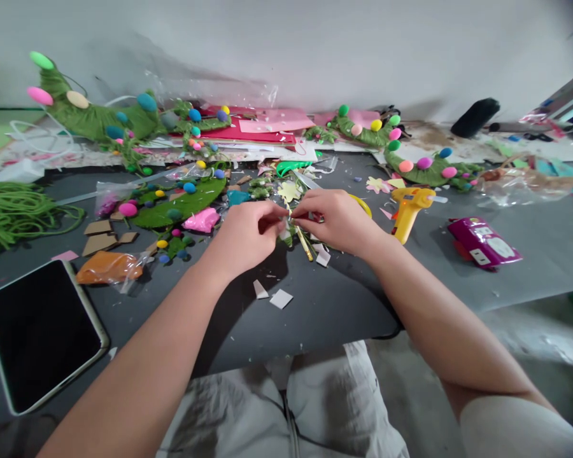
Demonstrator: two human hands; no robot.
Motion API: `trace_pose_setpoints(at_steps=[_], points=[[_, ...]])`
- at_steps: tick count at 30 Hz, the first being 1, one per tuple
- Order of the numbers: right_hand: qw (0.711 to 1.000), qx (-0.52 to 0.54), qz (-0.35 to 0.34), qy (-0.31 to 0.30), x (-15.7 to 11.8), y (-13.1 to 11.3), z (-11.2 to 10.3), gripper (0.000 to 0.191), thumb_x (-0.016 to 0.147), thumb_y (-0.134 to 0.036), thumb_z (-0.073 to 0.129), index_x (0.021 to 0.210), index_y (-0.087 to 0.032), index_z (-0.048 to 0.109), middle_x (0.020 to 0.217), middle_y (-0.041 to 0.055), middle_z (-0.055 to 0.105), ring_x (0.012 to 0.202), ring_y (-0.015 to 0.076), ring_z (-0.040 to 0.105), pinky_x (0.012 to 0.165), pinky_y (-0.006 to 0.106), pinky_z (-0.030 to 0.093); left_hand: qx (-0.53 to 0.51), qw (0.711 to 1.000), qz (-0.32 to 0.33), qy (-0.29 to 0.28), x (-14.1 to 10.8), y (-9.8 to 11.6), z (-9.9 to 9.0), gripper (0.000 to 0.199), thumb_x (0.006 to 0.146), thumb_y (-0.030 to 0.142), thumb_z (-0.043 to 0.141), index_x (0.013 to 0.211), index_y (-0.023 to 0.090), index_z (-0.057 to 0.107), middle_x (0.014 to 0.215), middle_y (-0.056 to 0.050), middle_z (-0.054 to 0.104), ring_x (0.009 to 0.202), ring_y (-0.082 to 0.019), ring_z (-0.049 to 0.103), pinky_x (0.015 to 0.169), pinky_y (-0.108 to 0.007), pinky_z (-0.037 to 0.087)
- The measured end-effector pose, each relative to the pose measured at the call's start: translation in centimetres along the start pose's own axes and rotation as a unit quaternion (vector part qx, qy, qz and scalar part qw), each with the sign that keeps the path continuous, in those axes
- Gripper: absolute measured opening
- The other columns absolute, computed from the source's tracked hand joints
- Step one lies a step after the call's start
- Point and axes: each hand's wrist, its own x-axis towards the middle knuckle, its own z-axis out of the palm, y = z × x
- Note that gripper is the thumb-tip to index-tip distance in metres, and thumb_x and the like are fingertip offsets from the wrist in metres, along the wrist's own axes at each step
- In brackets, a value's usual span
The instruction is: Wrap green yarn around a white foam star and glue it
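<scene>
Left hand (246, 232) and right hand (338, 219) both pinching, seemingly on one tiny pale piece (289, 210) between their fingertips, too small to identify; likely light, flimsy, easily bent; best held by edges; gold stick (304, 245) just below grip, white scrap (281, 299) further below.

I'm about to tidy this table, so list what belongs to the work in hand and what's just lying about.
Work in hand, judging by position:
Small piece at the fingertips of the left hand and right hand, too small to identify
Yellow glue gun, probably

Likely just lying about:
Dark-screened device
Purple packet
Orange packet
White scraps
</scene>
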Motion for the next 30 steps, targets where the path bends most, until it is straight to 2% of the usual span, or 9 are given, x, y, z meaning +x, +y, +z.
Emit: trace_pose_setpoints(at_steps=[5, 9, 11, 13, 17, 20, 23, 26, 30], points=[[0.999, -0.04, 0.018, -0.001, -0.3, -1.3, -0.1, 0.013, 0.092, -0.021, 0.063, 0.089, -0.017, 0.075, 0.088, 0.0047, 0.07, 0.08, 0.0174, 0.061, 0.073, 0.029, 0.04, 0.009, 0.997, 0.0, 0.074, 0.2, 0.1, 0.2, 0.02, 0.089, 0.028, 0.07, 0.104, 0.017, 0.076, 0.094, -0.009, 0.079, 0.084, -0.023, 0.074, 0.079, -0.033, 0.056], [1.0, -0.013, -0.002, 0.007, -0.3, -1.2, -0.2, 0.019, 0.097, -0.023, 0.059, 0.095, -0.016, 0.076, 0.09, 0.0062, 0.069, 0.082, 0.0176, 0.062, 0.074, 0.029, 0.041, -0.115, 0.984, -0.031, 0.134, 0.6, -0.1, -0.2, 0.018, 0.085, 0.024, 0.074, 0.101, 0.016, 0.075, 0.084, -0.006, 0.076, 0.07, -0.017, 0.068, 0.064, -0.028, 0.053], [1.0, 0.012, -0.006, 0.014, -0.3, -0.8, -0.2, 0.022, 0.098, -0.022, 0.057, 0.097, -0.016, 0.078, 0.09, 0.007, 0.07, 0.083, 0.0178, 0.062, 0.075, 0.028, 0.042, -0.176, 0.973, -0.045, 0.144, 0.7, -0.3, -0.4, 0.015, 0.083, 0.022, 0.075, 0.098, 0.017, 0.075, 0.078, -0.004, 0.074, 0.063, -0.014, 0.062, 0.057, -0.025, 0.049], [0.999, 0.032, -0.011, 0.007, -0.2, -0.5, -0.2, 0.024, 0.098, -0.019, 0.055, 0.097, -0.015, 0.079, 0.091, 0.0077, 0.07, 0.085, 0.0181, 0.063, 0.076, 0.028, 0.043, -0.211, 0.968, -0.052, 0.125, 0.8, -0.4, -0.5, 0.015, 0.083, 0.021, 0.075, 0.098, 0.017, 0.076, 0.077, -0.002, 0.073, 0.06, -0.011, 0.059, 0.055, -0.023, 0.047], [0.999, 0.04, -0.023, -0.017, -0.1, -0.1, -0.1, 0.024, 0.096, -0.015, 0.057, 0.099, -0.017, 0.081, 0.094, 0.0065, 0.071, 0.086, 0.0177, 0.064, 0.077, 0.028, 0.045, -0.215, 0.974, -0.061, 0.047, 0.6, -0.3, -0.4, 0.016, 0.083, 0.022, 0.076, 0.098, 0.017, 0.078, 0.077, -0.002, 0.074, 0.061, -0.011, 0.059, 0.056, -0.024, 0.048], [1.0, 0.008, -0.014, -0.018, 0.0, 0.1, 0.0, 0.021, 0.094, -0.017, 0.062, 0.1, -0.02, 0.082, 0.093, 0.0048, 0.072, 0.085, 0.0182, 0.065, 0.075, 0.029, 0.044, -0.136, 0.99, -0.044, -0.01, 0.3, -0.2, -0.2, 0.015, 0.083, 0.023, 0.076, 0.097, 0.018, 0.08, 0.082, -0.005, 0.078, 0.069, -0.017, 0.067, 0.063, -0.029, 0.053], [0.998, -0.054, 0.0, -0.017, 0.0, 0.1, 0.1, 0.015, 0.092, -0.021, 0.066, 0.093, -0.021, 0.082, 0.089, 0.0041, 0.072, 0.085, 0.0193, 0.066, 0.073, 0.03, 0.043, -0.033, 0.999, -0.022, -0.023, 0.2, -0.3, 0.1, 0.017, 0.086, 0.026, 0.072, 0.099, 0.018, 0.08, 0.091, -0.007, 0.08, 0.08, -0.022, 0.074, 0.073, -0.034, 0.056], [0.997, -0.081, 0.006, -0.006, -0.1, -0.3, 0.1, 0.014, 0.092, -0.023, 0.066, 0.088, -0.019, 0.079, 0.087, 0.0038, 0.071, 0.085, 0.02, 0.066, 0.071, 0.031, 0.041, -0.02, 0.999, -0.04, 0.029, 0.3, -0.3, 0.2, 0.019, 0.085, 0.028, 0.073, 0.1, 0.017, 0.079, 0.086, -0.008, 0.079, 0.076, -0.023, 0.073, 0.069, -0.033, 0.056], [0.997, -0.083, 0.006, 0.005, -0.2, -1.0, 0.1, 0.016, 0.094, -0.024, 0.062, 0.088, -0.018, 0.076, 0.087, 0.0042, 0.07, 0.082, 0.0193, 0.065, 0.068, 0.031, 0.039, -0.101, 0.985, -0.085, 0.108, 0.6, -0.1, 0.2, 0.019, 0.081, 0.027, 0.077, 0.096, 0.015, 0.076, 0.073, -0.005, 0.075, 0.058, -0.016, 0.066, 0.056, -0.028, 0.053]])
